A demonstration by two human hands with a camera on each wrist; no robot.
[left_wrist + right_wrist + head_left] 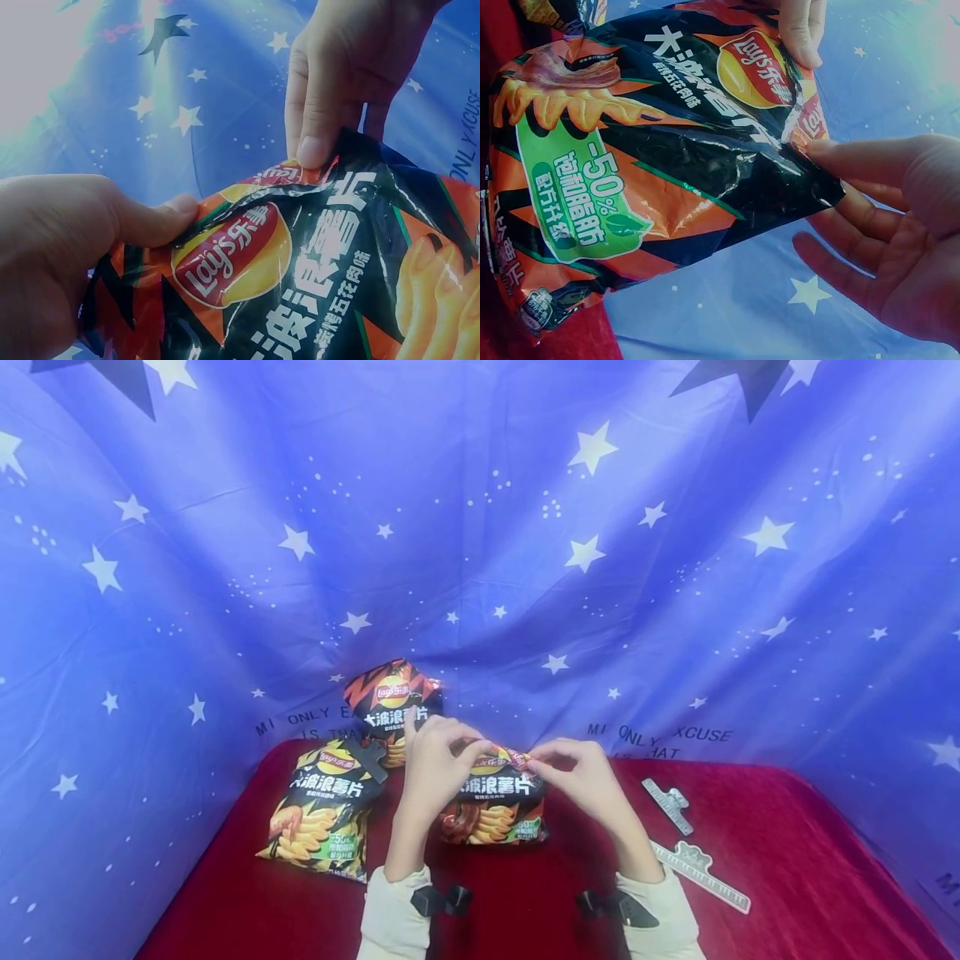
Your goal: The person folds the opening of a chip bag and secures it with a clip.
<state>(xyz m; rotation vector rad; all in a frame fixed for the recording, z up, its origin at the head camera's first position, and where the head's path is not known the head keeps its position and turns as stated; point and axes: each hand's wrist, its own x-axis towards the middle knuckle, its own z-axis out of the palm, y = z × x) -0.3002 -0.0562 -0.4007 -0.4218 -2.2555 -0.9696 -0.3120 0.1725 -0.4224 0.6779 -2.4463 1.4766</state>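
Note:
Both hands are at the top edge of a black and orange Lay's chip bag [491, 814], which stands on the red cloth. My left hand [438, 760] pinches the left part of that edge, thumb in front. On the right part, my right hand [581, 772] pinches the edge between thumb and fingers. In the left wrist view the top strip of the bag [300, 277] is folded over toward the front, just above the logo. The right wrist view shows the bag's front [675, 142], with the right thumb on the folded edge.
A second chip bag [322, 814] with a dark clip [367, 760] at its top lies at the left. Behind it stands a third chip bag [393, 697]. Two pale clips, a smaller clip [667, 806] and a longer clip [705, 874], lie on the red cloth [810, 860] at the right.

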